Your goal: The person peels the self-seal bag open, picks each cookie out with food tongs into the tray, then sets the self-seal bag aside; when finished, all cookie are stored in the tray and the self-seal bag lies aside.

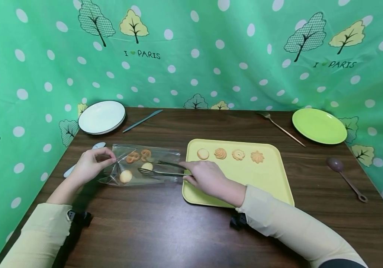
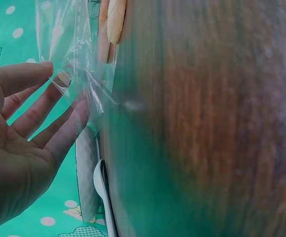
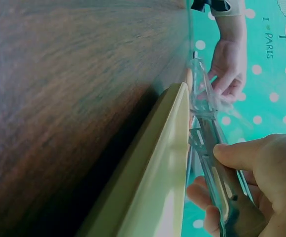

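My left hand (image 1: pixel 92 163) pinches the left end of a clear plastic bag (image 1: pixel 159 152) between thumb and fingers. Lying in the bag are two pretzel-shaped cookies (image 1: pixel 132 158) and two round cookies (image 1: pixel 126 176). In my right hand (image 1: pixel 208 176) I hold metal tongs (image 1: pixel 168 174), pointing left over the tray's edge. Their parted tips reach inside the bag, one on each side of the right-hand round cookie (image 1: pixel 147 166); I cannot tell whether they grip it. The right wrist view shows thumb and fingers around the tongs' arms (image 3: pixel 222 177).
A yellow tray (image 1: pixel 245 182) bears a row of several differently shaped cookies (image 1: pixel 238 155). White plates (image 1: pixel 102 117), a blue knife (image 1: pixel 142 121) and a white spoon (image 1: pixel 69 171) lie left. Toward the right are a fork (image 1: pixel 285 131), green plate (image 1: pixel 319 125) and brown spoon (image 1: pixel 347 180).
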Tool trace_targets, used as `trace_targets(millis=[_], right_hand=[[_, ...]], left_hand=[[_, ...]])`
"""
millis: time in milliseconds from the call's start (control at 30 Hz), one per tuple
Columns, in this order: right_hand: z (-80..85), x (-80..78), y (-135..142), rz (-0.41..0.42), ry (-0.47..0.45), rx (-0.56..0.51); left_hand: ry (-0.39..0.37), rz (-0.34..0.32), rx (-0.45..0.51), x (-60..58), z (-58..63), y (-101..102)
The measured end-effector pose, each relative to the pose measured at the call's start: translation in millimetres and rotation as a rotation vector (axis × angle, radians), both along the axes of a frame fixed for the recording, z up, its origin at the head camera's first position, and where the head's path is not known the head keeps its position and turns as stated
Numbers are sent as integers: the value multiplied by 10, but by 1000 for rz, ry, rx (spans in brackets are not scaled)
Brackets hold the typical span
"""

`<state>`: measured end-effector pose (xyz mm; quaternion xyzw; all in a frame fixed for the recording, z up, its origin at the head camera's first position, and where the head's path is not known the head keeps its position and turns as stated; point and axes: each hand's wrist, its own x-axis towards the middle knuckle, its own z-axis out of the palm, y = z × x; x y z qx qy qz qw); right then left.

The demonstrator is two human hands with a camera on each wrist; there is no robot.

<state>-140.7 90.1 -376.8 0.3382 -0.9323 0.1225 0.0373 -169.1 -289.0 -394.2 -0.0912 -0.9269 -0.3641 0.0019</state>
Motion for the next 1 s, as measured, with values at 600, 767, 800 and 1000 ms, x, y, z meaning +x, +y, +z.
trace_targets(millis=[600,767,800,1000], right_hand=[[145,285,707,-86,9,-144],[93,426,1078,-146,46,-163],[83,453,1143,-160,47,-164],[36,562,1380,-213,40,-149]], left_hand=[[-27,4,3,-20,-26,37],[-19,-1,-10,-23,-28,47],[-18,-3,-11,-24,-30,47],[-9,-4,-7,-28,-38,33]])
